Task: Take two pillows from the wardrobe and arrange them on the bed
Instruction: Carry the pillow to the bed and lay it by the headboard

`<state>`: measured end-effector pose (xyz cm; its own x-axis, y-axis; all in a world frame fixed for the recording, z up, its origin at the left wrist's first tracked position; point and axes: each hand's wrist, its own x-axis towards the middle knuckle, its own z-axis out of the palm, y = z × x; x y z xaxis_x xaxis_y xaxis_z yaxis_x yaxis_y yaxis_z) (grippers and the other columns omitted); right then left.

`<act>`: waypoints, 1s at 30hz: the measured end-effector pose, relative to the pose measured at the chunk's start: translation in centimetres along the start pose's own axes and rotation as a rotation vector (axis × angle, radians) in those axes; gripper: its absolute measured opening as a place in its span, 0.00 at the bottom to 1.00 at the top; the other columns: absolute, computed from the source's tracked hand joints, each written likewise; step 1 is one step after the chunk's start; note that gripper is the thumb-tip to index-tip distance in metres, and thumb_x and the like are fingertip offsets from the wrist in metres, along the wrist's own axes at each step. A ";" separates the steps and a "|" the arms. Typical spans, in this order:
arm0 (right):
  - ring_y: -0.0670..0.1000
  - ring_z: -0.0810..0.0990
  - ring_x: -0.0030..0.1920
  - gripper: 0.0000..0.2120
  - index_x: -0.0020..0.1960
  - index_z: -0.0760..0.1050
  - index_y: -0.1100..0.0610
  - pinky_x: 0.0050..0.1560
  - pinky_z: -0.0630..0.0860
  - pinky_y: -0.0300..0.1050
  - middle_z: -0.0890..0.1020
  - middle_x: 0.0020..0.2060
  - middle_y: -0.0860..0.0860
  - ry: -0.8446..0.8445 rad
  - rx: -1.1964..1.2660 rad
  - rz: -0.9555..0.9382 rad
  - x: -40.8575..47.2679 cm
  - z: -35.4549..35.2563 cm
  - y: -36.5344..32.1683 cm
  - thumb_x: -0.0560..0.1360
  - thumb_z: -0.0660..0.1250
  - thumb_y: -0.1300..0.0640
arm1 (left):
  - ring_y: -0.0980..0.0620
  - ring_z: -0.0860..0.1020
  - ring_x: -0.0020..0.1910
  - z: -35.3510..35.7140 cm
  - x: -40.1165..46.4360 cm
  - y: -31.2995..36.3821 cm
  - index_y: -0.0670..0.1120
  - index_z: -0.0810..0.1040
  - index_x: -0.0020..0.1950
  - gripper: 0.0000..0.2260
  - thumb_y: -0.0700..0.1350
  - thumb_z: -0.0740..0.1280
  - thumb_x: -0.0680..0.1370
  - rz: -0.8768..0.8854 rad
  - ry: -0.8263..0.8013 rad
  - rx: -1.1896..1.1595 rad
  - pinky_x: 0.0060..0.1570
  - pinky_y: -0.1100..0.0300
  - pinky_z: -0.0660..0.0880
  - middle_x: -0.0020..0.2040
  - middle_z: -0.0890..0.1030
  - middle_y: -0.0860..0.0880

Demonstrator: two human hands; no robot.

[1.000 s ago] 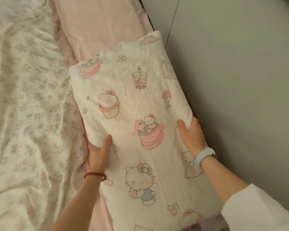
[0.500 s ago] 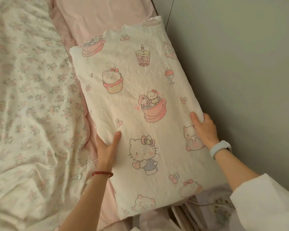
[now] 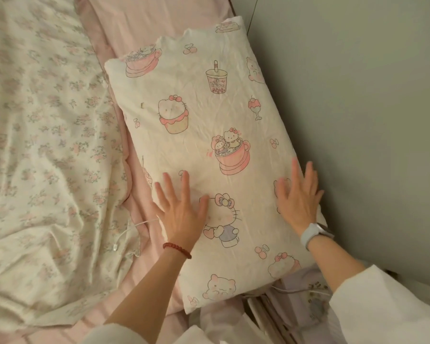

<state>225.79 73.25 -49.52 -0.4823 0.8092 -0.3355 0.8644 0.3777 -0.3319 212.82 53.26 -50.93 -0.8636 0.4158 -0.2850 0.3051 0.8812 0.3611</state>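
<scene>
A cream pillow (image 3: 209, 135) printed with pink cartoon cats and cups lies flat on the pink bed sheet (image 3: 144, 23), its long side against the grey wall. My left hand (image 3: 181, 209) rests palm down on the pillow's near left part, fingers spread. My right hand (image 3: 298, 197) lies flat on the pillow's right edge beside the wall, fingers spread too. Neither hand grips anything. Only one pillow is in view.
A floral quilt (image 3: 40, 145) covers the bed's left side. A white charging cable (image 3: 127, 232) lies between quilt and pillow. The grey wall (image 3: 358, 95) runs along the right. Pale lilac items (image 3: 308, 294) with another white cable sit beyond the pillow's near end.
Both hands let go of the pillow's edges and now lie flat on top of it with fingers spread. The pillow has settled onto the sheet against the wall.
</scene>
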 end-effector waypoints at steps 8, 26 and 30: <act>0.61 0.39 0.73 0.28 0.72 0.44 0.42 0.68 0.44 0.72 0.42 0.75 0.51 -0.312 -0.036 0.103 -1.2 -0.8 -1.4 0.76 0.51 0.40 | 0.43 0.42 0.74 -0.9 0.6 -1.5 0.58 0.48 0.73 0.31 0.62 0.60 0.74 0.127 -0.335 -0.112 0.66 0.34 0.52 0.77 0.45 0.50; 0.50 0.71 0.62 0.15 0.64 0.69 0.56 0.59 0.65 0.40 0.75 0.63 0.53 -0.697 0.224 -0.643 -40.9 15.6 -34.8 0.78 0.56 0.54 | 0.43 0.70 0.64 -21.8 -27.5 -42.6 0.41 0.69 0.65 0.18 0.43 0.64 0.76 -0.521 0.344 -0.556 0.61 0.53 0.67 0.66 0.71 0.40; 0.51 0.73 0.59 0.15 0.63 0.70 0.55 0.54 0.66 0.39 0.75 0.62 0.54 -0.858 0.102 -0.744 -50.5 20.9 -41.1 0.78 0.57 0.53 | 0.41 0.72 0.61 -25.6 -36.9 -52.4 0.41 0.69 0.65 0.18 0.43 0.64 0.77 -0.778 0.493 -0.614 0.60 0.54 0.66 0.63 0.74 0.39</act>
<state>211.68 7.47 -37.39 -0.8422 -0.1898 -0.5047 0.3268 0.5650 -0.7576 218.41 -14.03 -36.65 -0.8398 -0.4587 -0.2902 -0.5239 0.5449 0.6547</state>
